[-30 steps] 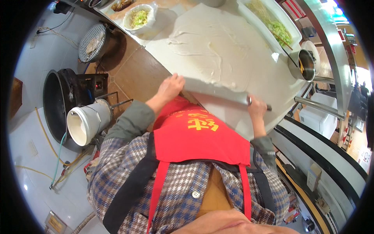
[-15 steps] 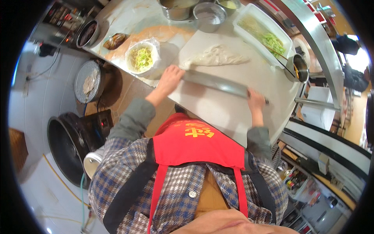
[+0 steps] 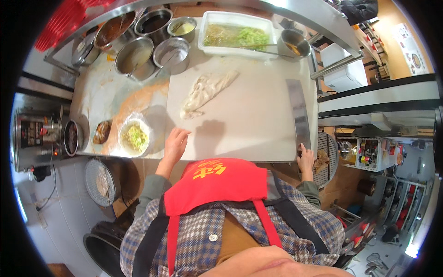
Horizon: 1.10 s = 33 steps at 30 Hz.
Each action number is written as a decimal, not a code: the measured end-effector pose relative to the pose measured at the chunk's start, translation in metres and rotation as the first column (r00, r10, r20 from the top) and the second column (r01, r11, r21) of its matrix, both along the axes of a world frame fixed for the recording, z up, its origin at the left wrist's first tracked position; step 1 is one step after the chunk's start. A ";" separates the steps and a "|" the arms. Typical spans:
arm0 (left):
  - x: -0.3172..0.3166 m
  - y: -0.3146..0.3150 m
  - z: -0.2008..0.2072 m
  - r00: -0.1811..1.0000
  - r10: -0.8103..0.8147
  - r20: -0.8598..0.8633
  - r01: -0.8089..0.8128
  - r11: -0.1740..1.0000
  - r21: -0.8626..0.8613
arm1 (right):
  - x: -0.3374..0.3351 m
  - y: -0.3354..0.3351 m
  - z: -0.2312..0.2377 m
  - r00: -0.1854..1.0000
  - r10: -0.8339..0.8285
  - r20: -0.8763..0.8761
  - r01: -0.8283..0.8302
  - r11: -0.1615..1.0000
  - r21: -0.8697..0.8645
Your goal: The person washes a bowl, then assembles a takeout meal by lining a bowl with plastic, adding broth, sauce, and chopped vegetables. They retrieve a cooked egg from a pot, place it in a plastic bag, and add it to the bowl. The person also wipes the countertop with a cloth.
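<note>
A long flat steel blade [image 3: 300, 113] lies lengthwise along the right side of the pale work board [image 3: 249, 124]. My right hand [image 3: 306, 161] is at its near end, by the table's front edge, with fingers closed around the short dark handle. My left hand [image 3: 176, 144] hovers over the front edge of the board, holding nothing, its fingers loosely bent and apart. Beyond it, a long lump of pale folded dough [image 3: 207, 94] rests at an angle, touched by neither hand. Left of that hand stands a plastic-lined bowl of shredded green vegetable [image 3: 134, 135].
Several metal pots, including one with a pale mix [image 3: 134, 59] and a floury one [image 3: 171, 55], stand at the back left. A white tub of shredded vegetables [image 3: 237, 34] and a small pot [image 3: 294, 44] sit at the back right. A dark glossy item [image 3: 102, 132] lies far left.
The blade went from lying across in front of me, held by both hands, to the board's right side. My left hand let go of it. My view turned right.
</note>
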State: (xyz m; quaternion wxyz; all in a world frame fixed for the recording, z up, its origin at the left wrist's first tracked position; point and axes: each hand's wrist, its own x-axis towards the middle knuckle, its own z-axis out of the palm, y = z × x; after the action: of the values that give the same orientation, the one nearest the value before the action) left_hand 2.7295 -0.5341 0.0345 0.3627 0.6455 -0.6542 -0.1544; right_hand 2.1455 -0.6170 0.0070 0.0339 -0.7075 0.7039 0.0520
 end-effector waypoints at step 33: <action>-0.020 0.083 0.013 0.914 0.401 -0.056 -0.383 0.902 0.201 | 0.284 -0.431 0.072 0.793 0.607 0.057 -0.607 0.795 -0.016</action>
State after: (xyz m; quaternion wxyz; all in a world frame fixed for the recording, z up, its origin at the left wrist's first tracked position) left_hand 2.7100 -0.4512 0.0480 0.3557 0.7867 -0.4754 -0.1691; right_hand 2.4295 -1.0483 0.0788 0.0375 -0.8970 0.4387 0.0403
